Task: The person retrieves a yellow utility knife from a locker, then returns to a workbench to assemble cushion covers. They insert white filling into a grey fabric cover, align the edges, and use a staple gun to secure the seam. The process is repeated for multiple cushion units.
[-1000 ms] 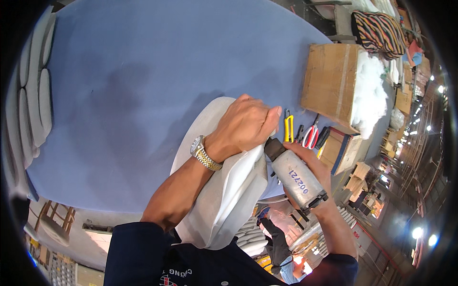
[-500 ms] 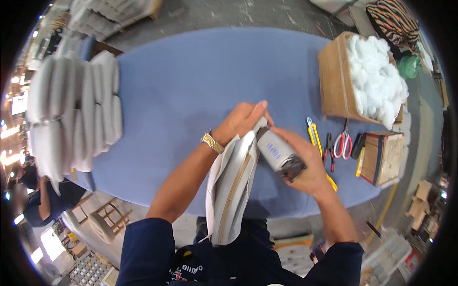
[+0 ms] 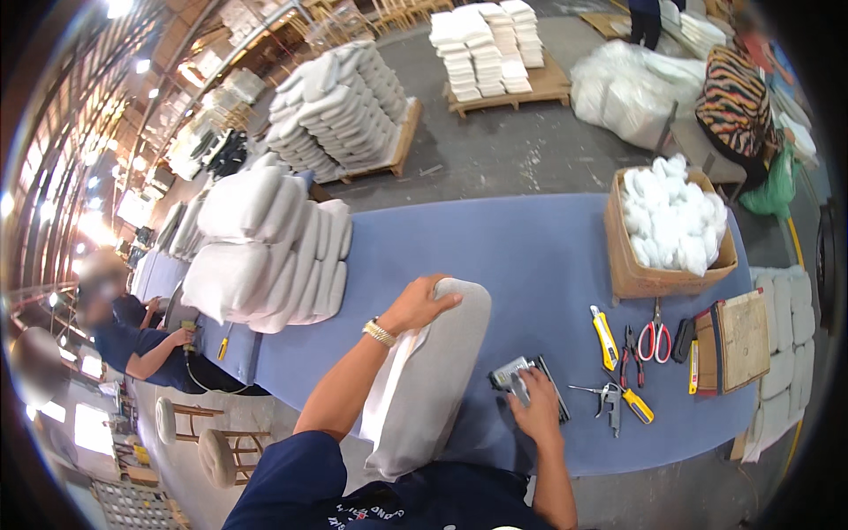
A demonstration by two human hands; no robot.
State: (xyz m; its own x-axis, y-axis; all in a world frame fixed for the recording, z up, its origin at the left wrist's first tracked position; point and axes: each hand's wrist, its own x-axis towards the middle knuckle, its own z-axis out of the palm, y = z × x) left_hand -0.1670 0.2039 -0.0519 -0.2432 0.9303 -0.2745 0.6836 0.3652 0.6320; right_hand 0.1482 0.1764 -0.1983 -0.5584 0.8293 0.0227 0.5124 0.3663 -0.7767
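My left hand (image 3: 422,305) grips the top end of a long grey upholstered cushion (image 3: 433,380), its fingers closed over the edge. The cushion stands up against the front of the table, close to my body, with its smooth grey face showing and a paler side to the left. My right hand (image 3: 534,411) is curled over a silver and black staple gun (image 3: 512,375) lying on the blue tabletop; its fingers partly hide the tool. Just right of that hand lie an air blow gun (image 3: 611,406) and a yellow-handled screwdriver (image 3: 637,405).
Farther right are a yellow utility knife (image 3: 604,337), pliers (image 3: 630,355), red-handled scissors (image 3: 654,343) and a wooden box (image 3: 742,340). A carton (image 3: 654,284) of white stuffing stands behind them. Grey cushions (image 3: 291,265) are stacked at left; a co-worker (image 3: 137,344) stands beyond.
The staple gun has moved from the cushion's top end down to the table at right. The cushion has turned, its zipped underside no longer showing. My view has tilted up.
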